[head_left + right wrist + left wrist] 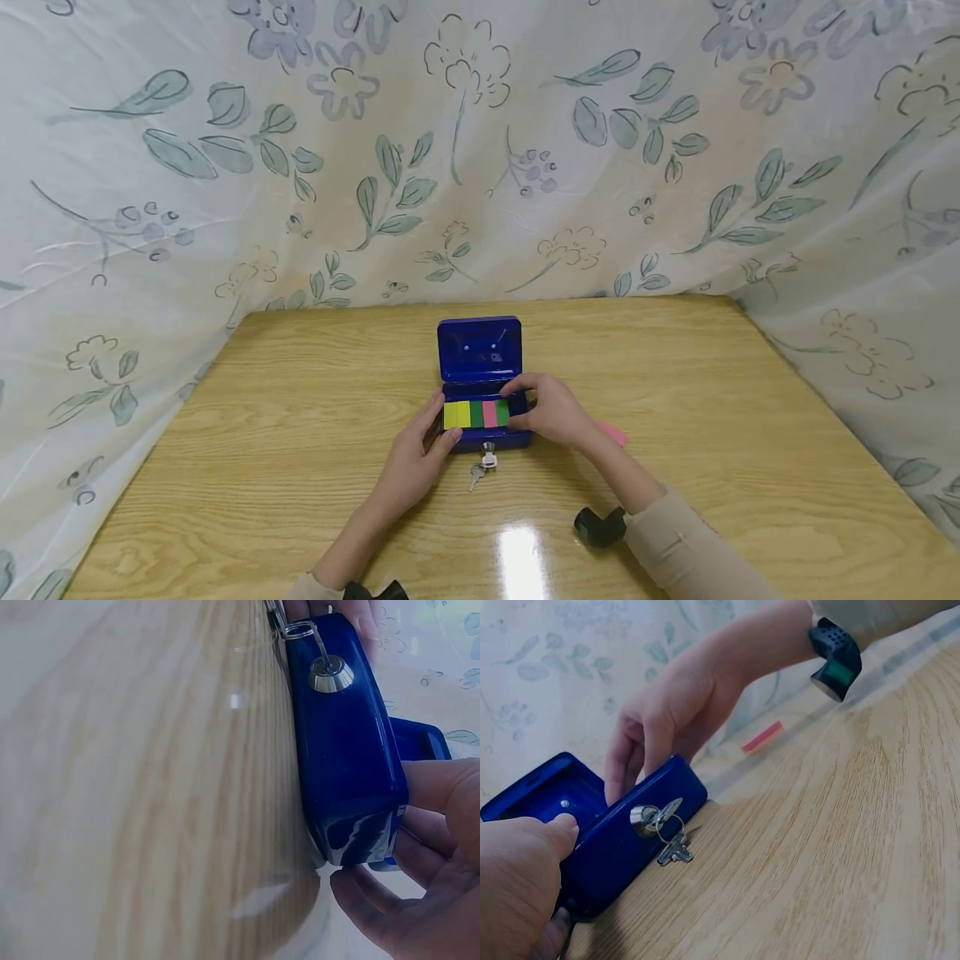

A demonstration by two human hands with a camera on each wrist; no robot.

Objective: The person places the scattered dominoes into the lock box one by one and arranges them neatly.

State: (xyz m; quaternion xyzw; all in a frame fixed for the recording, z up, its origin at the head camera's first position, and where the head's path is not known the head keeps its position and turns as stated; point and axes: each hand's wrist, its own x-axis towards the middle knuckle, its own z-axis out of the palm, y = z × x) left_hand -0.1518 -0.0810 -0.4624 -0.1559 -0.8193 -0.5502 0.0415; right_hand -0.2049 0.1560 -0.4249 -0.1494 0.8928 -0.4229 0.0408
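A blue metal cash box (491,439) stands on the table with its lid (480,350) raised. A row of small rectangular pieces lies inside: yellow pieces (457,415), a green one (476,415), a pink one (490,414) and another green piece (502,410) at the right end. My left hand (412,458) grips the box's left side, its thumb over the front rim. Over the right end, my right hand (551,410) has thumb and finger at either end of the last green piece, seemingly pinching it. The box walls hide these fingertips in both wrist views.
A key sits in the front lock (645,820), and more keys (477,476) hang from its ring. Right of the box, partly behind the right forearm, lies a pink piece (613,433). Black wrist devices (600,527) are worn on both arms. Floral cloth (465,208) surrounds the table.
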